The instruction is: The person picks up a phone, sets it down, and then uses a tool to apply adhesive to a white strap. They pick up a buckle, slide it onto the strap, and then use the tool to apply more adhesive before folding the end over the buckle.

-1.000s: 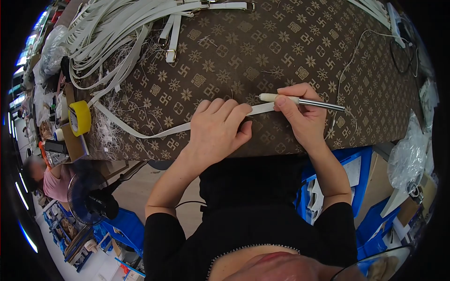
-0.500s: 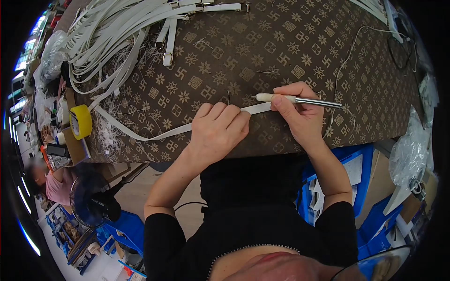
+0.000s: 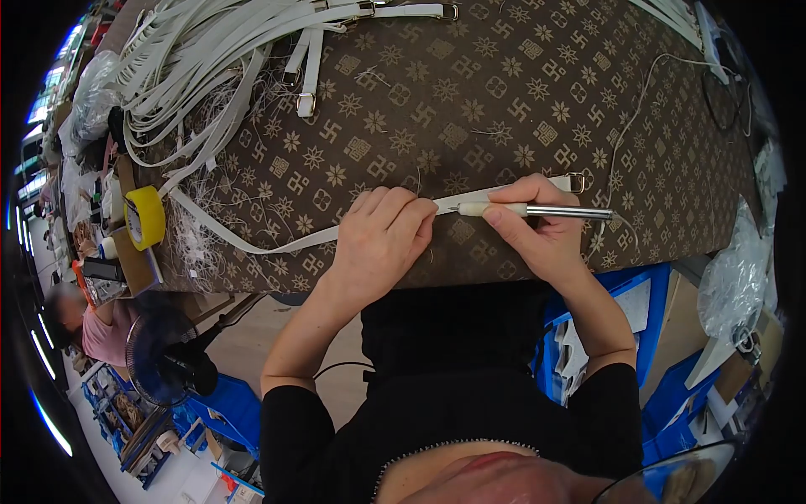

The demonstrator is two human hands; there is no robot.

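A white strap (image 3: 290, 245) runs across the brown patterned cloth, with a metal buckle (image 3: 576, 182) at its right end. My left hand (image 3: 384, 239) is closed on the strap, palm down, fingers curled. Pinched in my right hand (image 3: 540, 231) is a pen-like tool (image 3: 579, 212) with a pale front part and a silver handle. Its tip points left and is at the strap, just right of my left fingers. Part of the strap is hidden behind my right fingers.
A heap of white straps (image 3: 185, 76) with buckles lies at the upper left. Loose threads (image 3: 197, 244) and yellow tape (image 3: 145, 218) are at the left. A thin cable (image 3: 625, 109) crosses the right side. A person (image 3: 105, 332) and a fan (image 3: 172, 361) are lower left.
The tool has moved down, and its tip has come to the strap. The buckle at the strap's right end has come into view. My left hand has shifted slightly left.
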